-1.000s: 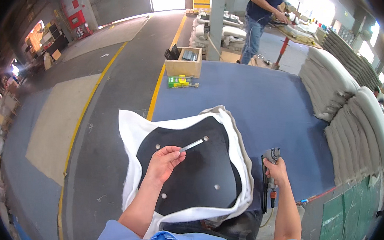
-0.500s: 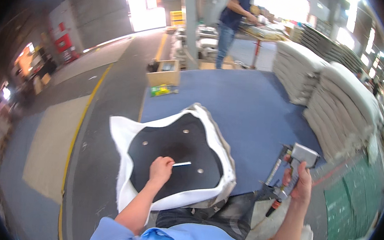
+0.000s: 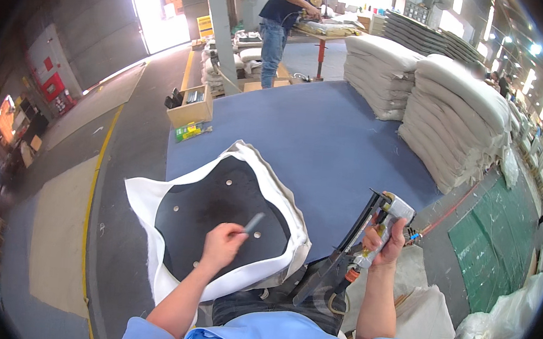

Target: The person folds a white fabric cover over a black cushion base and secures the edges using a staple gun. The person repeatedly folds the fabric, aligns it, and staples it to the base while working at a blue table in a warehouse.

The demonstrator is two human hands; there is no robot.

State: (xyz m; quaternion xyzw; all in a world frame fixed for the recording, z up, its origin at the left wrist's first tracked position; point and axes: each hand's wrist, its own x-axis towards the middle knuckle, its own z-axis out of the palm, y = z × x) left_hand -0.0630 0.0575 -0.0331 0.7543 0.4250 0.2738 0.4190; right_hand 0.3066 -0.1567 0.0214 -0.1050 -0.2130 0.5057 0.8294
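My left hand (image 3: 224, 245) pinches a short grey strip (image 3: 254, 222), which looks like a stick of staples, tilted up to the right. It hovers over the black underside panel (image 3: 218, 197) of a seat cushion, a panel with several round holes. White fabric (image 3: 145, 191) wraps loosely around the panel, its edge standing up. To the right, my right hand (image 3: 385, 245) is wrapped around the grip of a silver pneumatic staple gun (image 3: 398, 209). Its long dark magazine (image 3: 358, 222) points down and to the left, apart from the cushion. An orange fitting (image 3: 352, 275) is at the grip's lower end.
The cushion rests at the near edge of a blue-covered table (image 3: 275, 125). A wooden box (image 3: 191, 109) and a green-yellow packet (image 3: 191, 131) lie on its left. Stacked beige cushions (image 3: 454, 114) stand on the right. A co-worker (image 3: 274, 36) stands beyond.
My view has turned right, shifting the scene leftward. The strip in my left hand has swung from nearly level to tilted upward. The staple gun has come nearer the cushion and turned.
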